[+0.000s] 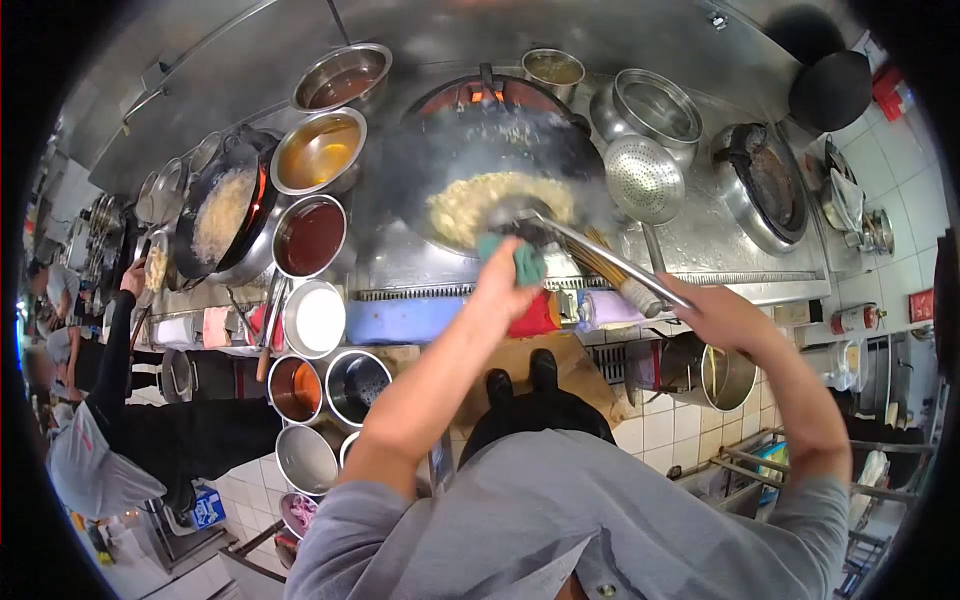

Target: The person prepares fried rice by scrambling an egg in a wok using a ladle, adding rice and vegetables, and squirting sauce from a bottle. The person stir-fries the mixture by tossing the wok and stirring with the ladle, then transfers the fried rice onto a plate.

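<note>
My left hand (497, 288) is closed on a folded green cloth (528, 263) at the near rim of a large wok (425, 155); whatever lies under the cloth is hidden. In my right hand (725, 318) I grip the long metal handle of a ladle (615, 260). Its rounded head is blurred and rests among pale yellow, chopped-looking food (460, 205) in the wok. Steam hangs over the food, and flame glows behind the far rim. A bamboo brush (600, 275) lies beneath the ladle's handle, at the wok's right.
Bowls of liquid, including an amber one (318, 150), line the left. A perforated strainer (645, 180) rests at the right beside a metal pot (657, 108). Folded cloths (410, 320) lie along the front edge. A co-worker (100, 450) stands left by another wok (222, 215).
</note>
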Demonstrator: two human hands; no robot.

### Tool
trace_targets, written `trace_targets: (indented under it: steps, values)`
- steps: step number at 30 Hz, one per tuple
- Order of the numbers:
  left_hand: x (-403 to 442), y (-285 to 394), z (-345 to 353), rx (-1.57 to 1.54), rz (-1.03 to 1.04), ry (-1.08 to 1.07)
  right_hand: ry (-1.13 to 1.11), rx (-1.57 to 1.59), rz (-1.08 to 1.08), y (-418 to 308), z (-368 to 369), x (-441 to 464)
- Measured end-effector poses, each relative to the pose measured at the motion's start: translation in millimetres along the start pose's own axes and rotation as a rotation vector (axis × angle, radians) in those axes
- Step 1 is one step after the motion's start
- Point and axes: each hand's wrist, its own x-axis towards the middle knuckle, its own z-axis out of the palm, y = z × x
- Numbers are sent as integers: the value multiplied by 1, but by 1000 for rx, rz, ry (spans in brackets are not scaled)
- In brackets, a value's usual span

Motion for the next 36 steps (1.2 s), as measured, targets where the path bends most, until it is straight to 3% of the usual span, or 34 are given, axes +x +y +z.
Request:
trace_targets:
  steps: [1,2,4,6,8,10,13,15,18,20,21,22,26,28,30,32,33,36]
  values:
    - [19,8,1,64,25,-7,14,-14,52,2,19,34]
    - [32,12,-4,128,53,-14,257,10,-118,32,64,83]
    - [39,-11,-40,114,32,-22,238,-57,104,-5,60,121]
    - [4,-43,-67,192,-51,63,307,-20,68,-19,58,116]
    - [-44,-52,-58,141,-53,-101,389,7,30,-28,49,101]
    - [-23,-33,-31,-23,-20,27,297,52,4,-30,55,72]
    - [34,13,-18,26,-20,-30,238,99,-87,-14,62,31]
    - [24,1,-20,-39,29,2,78,62,-75,-4,37,-16]
    - [-55,-24,-24,61,-128,-27,-111,-45,-22,15,3,-48]
    - [-57,-7,2,65,-112,-5,-13,-46,-60,21,6,-17]
    - [-32,5,8,68,-84,0,-39,-29,67,6,5,10]
    - [2,14,10,72,-54,1,103,-67,-78,21,25,47]
    - [20,-27,-30,105,3,-131,253,-98,123,-25,43,125]
    - [22,-49,-69,147,-188,-13,390,-26,70,-22,58,123]
    - [5,-44,-63,192,-132,-61,360,-20,30,-24,62,96]
    - [22,-8,-25,40,-101,69,307,4,4,-7,75,71]
    - [57,14,-28,44,-98,17,279,34,-12,7,80,61]
    - [30,0,-24,-24,-62,-57,102,-6,-27,23,48,-12]
